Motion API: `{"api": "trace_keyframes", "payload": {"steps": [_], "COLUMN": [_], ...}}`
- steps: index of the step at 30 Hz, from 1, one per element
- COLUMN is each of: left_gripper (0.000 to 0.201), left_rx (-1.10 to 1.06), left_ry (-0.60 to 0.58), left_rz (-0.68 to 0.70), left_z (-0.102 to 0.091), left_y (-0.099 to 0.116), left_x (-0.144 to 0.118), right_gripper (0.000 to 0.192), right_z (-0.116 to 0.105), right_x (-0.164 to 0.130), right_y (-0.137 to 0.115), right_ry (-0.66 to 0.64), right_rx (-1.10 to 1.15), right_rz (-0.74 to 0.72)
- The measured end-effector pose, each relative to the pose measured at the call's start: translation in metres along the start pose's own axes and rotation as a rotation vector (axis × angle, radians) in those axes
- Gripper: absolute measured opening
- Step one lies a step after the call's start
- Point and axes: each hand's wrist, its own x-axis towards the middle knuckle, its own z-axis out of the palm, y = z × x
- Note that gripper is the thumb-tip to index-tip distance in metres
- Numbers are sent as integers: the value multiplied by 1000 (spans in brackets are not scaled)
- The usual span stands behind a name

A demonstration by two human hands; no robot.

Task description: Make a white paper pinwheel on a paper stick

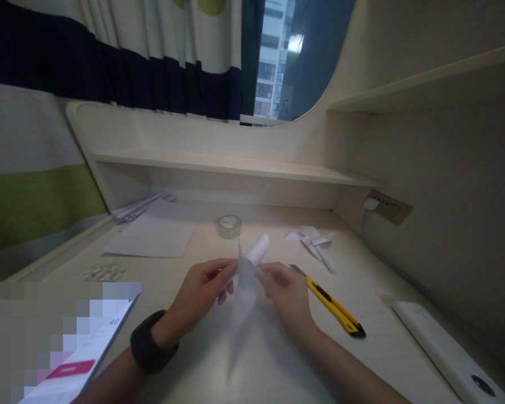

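Both hands pinch paper piece (pixel 246 275) above worktop (pixel 278 359) middle: left hand (pixel 202 292) fingers clamped on left edge, right hand (pixel 284 289) on right. Risk: thin sheet tears or creases crooked if grip slips. Utility knife (pixel 334 308) just beside right hand, could get knocked.

Left hand (pixel 202 292) and right hand (pixel 284 292) pinching a rolled sheet of paper (pixel 247 275) between them above the desk (pixel 219 359). Yellow knife (pixel 334 308) just right of the right hand; tape roll (pixel 229 226) beyond both hands.
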Motion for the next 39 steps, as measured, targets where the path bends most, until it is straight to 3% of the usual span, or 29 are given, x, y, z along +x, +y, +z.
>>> {"api": "trace_keyframes", "payload": {"steps": [6, 14, 18, 24, 31, 34, 39], "left_gripper": [28, 26, 26, 27, 19, 17, 19], "left_rx": [-12, 28, 77, 143, 20, -71, -40], "left_ry": [16, 27, 40, 104, 187, 181, 189], "left_rz": [86, 242, 299, 314, 330, 316, 349], "left_z": [1, 6, 7, 9, 12, 13, 12], "left_y": [-3, -9, -13, -16, -16, -16, -16], "left_x": [0, -6, -9, -11, -13, -12, -11], "right_gripper": [19, 18, 15, 13, 6, 14, 19], "right_z": [0, 2, 2, 2, 6, 5, 2], "right_x": [1, 2, 0, -4, -4, -2, 0], "right_y": [-1, 11, 13, 8, 9, 12, 14], "right_ry": [6, -35, -29, -19, -59, -120, -125], "right_rx": [16, 196, 166, 72, 190, 239, 180], "right_rz": [17, 156, 113, 32, 149, 197, 179]}}
